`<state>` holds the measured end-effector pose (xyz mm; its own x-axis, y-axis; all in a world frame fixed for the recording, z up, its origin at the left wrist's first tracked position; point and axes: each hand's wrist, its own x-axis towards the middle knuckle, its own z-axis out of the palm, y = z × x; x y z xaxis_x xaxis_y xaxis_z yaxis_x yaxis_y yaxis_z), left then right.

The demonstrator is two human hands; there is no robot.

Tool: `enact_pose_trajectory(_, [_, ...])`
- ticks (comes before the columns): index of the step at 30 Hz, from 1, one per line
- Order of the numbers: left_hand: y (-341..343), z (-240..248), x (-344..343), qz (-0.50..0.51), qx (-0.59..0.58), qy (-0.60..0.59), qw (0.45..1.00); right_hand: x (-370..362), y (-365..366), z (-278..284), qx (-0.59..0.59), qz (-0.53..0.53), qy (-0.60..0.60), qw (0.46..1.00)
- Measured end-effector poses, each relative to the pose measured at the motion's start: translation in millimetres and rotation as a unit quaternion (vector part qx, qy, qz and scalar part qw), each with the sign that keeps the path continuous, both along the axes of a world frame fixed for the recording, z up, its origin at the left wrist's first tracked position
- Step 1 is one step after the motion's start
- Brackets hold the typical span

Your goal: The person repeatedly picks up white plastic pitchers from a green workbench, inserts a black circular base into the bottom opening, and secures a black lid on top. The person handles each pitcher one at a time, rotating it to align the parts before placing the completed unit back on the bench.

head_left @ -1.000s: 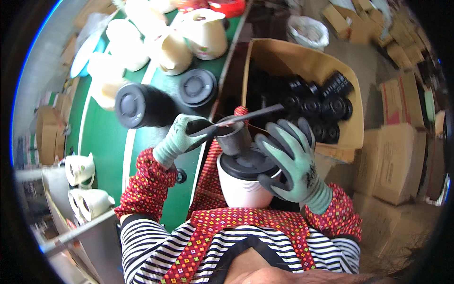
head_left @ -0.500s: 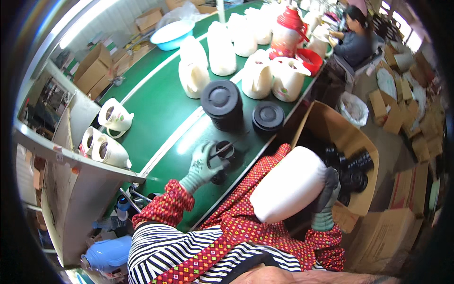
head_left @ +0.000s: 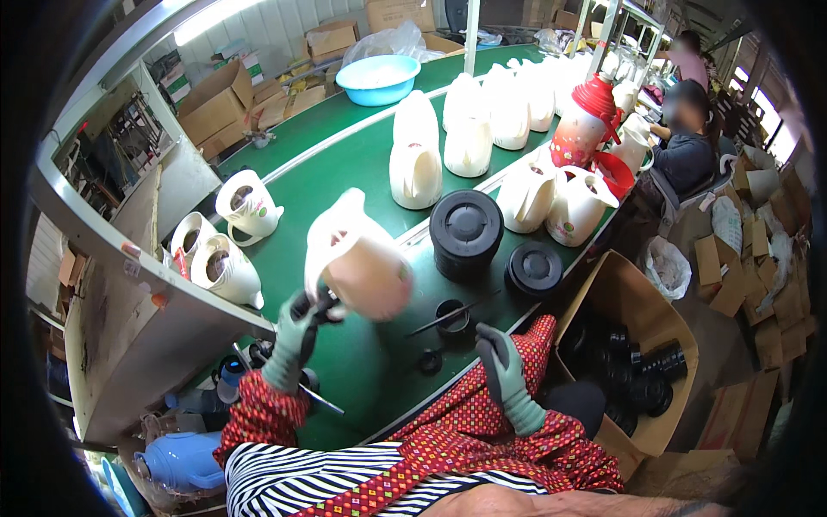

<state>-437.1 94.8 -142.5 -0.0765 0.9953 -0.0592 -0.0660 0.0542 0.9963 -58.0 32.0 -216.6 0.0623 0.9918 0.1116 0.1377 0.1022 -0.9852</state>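
My left hand (head_left: 297,338), in a grey-green glove, is closed on the handle side of a white plastic jug (head_left: 362,263). The jug is raised over the green belt, a little blurred and tilted. Low over my lap, by the belt's near edge, my right hand (head_left: 506,375) is gloved too, its fingers stretched out with nothing seen in them. Between the hands stands a small black cup (head_left: 452,326), with a thin dark rod (head_left: 438,322) across its top. A small black cap (head_left: 429,362) lies beside it. Behind are a tall black stack of round lids (head_left: 467,237) and a shorter one (head_left: 534,269).
White jugs stand across the belt (head_left: 327,194) and at its left end (head_left: 226,267). A red thermos (head_left: 590,121) and red basin (head_left: 613,177) are far right. An open carton (head_left: 668,418) of black parts is at my right. A light-blue basin (head_left: 379,79) sits behind; a person (head_left: 685,142) works beyond.
The white jug has gone from my right side to my left hand, over the belt. My left hand has left the black cup; my right hand has come inward, without the jug. The view has shifted.
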Motion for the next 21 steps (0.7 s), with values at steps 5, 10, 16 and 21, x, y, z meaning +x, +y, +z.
enact_pose_trajectory(5, [190, -46, -36, 0.084, 0.085, 0.088, 0.989, 14, -11, -16, 0.129, 0.069, -0.266, 0.953])
enact_pose_trajectory(10, [349, -87, -29, 0.152, 0.103, 0.121, 0.975, 12, -10, -20, 0.128, 0.100, -0.305, 0.938])
enact_pose_trajectory(16, [402, -115, -24, 0.217, 0.013, 0.239, 0.946, 14, -2, -21, 0.133, 0.122, -0.298, 0.937])
enact_pose_trajectory(21, [348, -81, -21, 0.286, 0.065, 0.466, 0.835, 8, -5, -15, 0.118, 0.102, -0.295, 0.943])
